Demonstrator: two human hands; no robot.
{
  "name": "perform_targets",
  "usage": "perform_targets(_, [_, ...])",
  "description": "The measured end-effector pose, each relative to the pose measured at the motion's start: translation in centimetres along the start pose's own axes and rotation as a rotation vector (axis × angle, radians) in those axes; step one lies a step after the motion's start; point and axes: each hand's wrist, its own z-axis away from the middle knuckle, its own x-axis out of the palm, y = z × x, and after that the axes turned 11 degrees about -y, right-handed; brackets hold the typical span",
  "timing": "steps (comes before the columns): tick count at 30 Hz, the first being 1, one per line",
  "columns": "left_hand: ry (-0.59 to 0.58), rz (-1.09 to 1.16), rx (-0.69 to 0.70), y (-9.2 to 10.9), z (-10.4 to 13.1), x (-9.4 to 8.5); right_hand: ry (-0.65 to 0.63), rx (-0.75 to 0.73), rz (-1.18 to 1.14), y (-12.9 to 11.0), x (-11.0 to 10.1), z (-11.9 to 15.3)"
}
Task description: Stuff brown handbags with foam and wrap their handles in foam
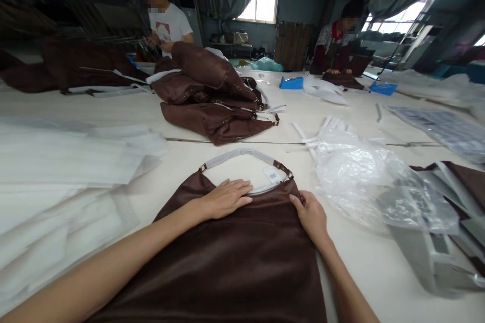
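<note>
A dark brown handbag (250, 257) lies flat on the table in front of me, its handle pointing away. White wrapping covers most of the handle (242, 153), and a white tag (272, 175) with a barcode hangs near its right end. My left hand (227, 199) rests flat on the bag just below the opening, fingers stretched out to the right. At the upper right corner, my right hand (310, 214) pinches the bag's edge between thumb and fingers. The bag's lower end runs out of view.
More brown handbags (212, 86) are piled ahead. Sheets of white wrapping (68, 156) cover the left side. Clear plastic bags (356, 171) and white strips lie to the right, beside grey-and-brown pieces (447, 212). Two people (170, 25) stand across the table (125, 106), one handling a brown item.
</note>
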Motion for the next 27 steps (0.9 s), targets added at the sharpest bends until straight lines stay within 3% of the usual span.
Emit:
perform_targets(5, [0.042, -0.058, -0.041, -0.1, 2.2, -1.7, -0.025, -0.042, 0.022, -0.5, -0.8, 0.0])
perform_targets(7, [0.104, -0.081, -0.091, -0.8, 3.1, -2.1, 0.025, -0.08, 0.044, -1.4, -1.7, 0.0])
perform_targets(11, [0.264, -0.101, -0.291, -3.3, 4.0, -3.7, 0.169, -0.225, 0.198, -4.8, -3.4, -1.1])
perform_targets(14, [0.328, -0.091, -0.462, -5.6, 3.7, -4.8, 0.093, -0.227, 0.335, -7.6, -3.5, -3.5])
perform_targets(17, [0.319, -0.078, -0.566, -7.6, 2.8, -5.2, 0.029, -0.239, 0.395, -9.8, -2.4, -6.2])
perform_targets(20, [0.267, -0.075, -0.576, -8.6, 1.6, -5.3, -0.009, -0.299, 0.44, -11.8, -0.7, -8.3])
perform_targets(23, [0.249, -0.105, -0.53, -8.6, 0.9, -5.6, -0.05, -0.394, 0.489, -14.2, 1.1, -9.3])
perform_targets(27, [0.319, -0.202, -0.452, -7.6, 1.5, -6.2, -0.094, -0.538, 0.528, -17.7, 3.3, -10.5])
